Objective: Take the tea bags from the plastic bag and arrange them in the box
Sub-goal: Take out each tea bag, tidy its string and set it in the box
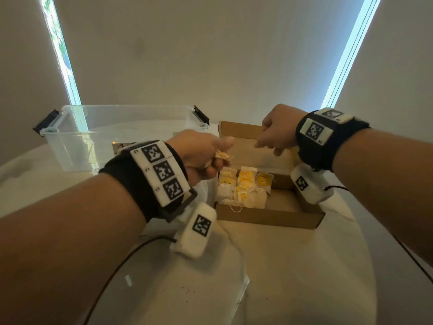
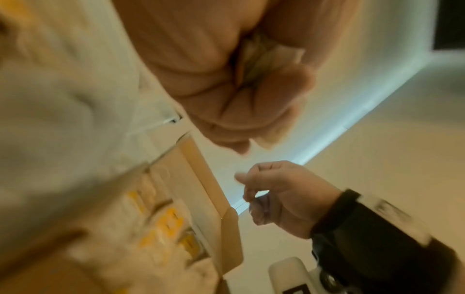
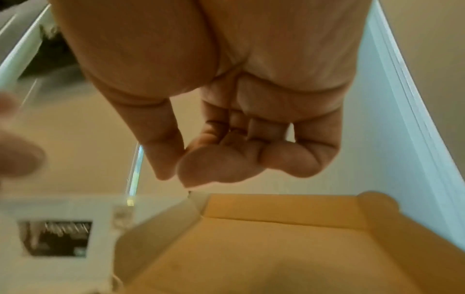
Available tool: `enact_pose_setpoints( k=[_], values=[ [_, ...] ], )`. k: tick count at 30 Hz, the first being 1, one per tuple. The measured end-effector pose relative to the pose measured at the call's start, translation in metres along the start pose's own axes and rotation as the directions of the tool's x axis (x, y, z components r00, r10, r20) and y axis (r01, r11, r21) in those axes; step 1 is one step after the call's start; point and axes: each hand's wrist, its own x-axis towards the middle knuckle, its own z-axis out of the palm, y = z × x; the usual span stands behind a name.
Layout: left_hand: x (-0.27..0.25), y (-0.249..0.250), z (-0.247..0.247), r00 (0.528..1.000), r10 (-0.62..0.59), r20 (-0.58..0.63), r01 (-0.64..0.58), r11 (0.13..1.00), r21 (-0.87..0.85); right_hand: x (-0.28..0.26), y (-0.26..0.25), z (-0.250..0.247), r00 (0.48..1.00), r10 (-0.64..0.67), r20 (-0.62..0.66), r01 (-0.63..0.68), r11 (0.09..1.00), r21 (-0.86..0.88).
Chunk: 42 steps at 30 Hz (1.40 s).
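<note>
- Left hand (image 1: 201, 156), at centre frame, is making a clenched grip on a crumpled tea bag (image 1: 224, 156), holding it above the near-left corner of the box (image 1: 269, 215), likely ready to place it.
- Right hand (image 1: 277, 132), right of centre, is hovering over the box with fingers loosely curled and holding nothing, probably waiting to help arrange.
- Tea bags in the box (image 1: 243, 186) are sitting in rows along its left side, leaving bare cardboard to the right.
- Plastic bag (image 1: 203, 191) is showing only faintly under the left wrist.
- Pale round counter (image 1: 293, 266) is carrying the box and a clear plastic tub (image 1: 112, 134) at middle left, with plain walls and bright window strips behind.
</note>
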Motion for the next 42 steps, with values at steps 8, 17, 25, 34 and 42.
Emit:
enact_pose_setpoints(
  k=[8,17,25,34,42],
  values=[
    [0.011,-0.003,0.025,0.987,-0.015,-0.163,-0.043,0.939,-0.342,-0.035,-0.028,0.001,0.906,-0.134,0.402,-0.107,0.846,0.522],
    [-0.003,-0.002,0.019,1.000,0.022,0.006,-0.018,0.929,-0.369,-0.035,-0.016,-0.002,0.941,-0.217,0.262,0.012,0.792,0.611],
    [-0.005,-0.005,0.021,0.998,0.051,-0.031,-0.059,0.882,-0.467,-0.033,-0.010,-0.010,0.953,-0.203,0.224,-0.007,0.724,0.690],
    [-0.013,-0.004,0.017,0.982,-0.044,0.186,0.143,0.816,-0.560,-0.037,-0.021,-0.021,0.958,-0.269,0.100,0.137,0.734,0.665],
    [-0.011,-0.008,0.014,0.993,-0.015,0.118,0.070,0.877,-0.476,-0.036,-0.022,-0.044,0.965,-0.260,0.037,0.172,0.732,0.659]
  ],
)
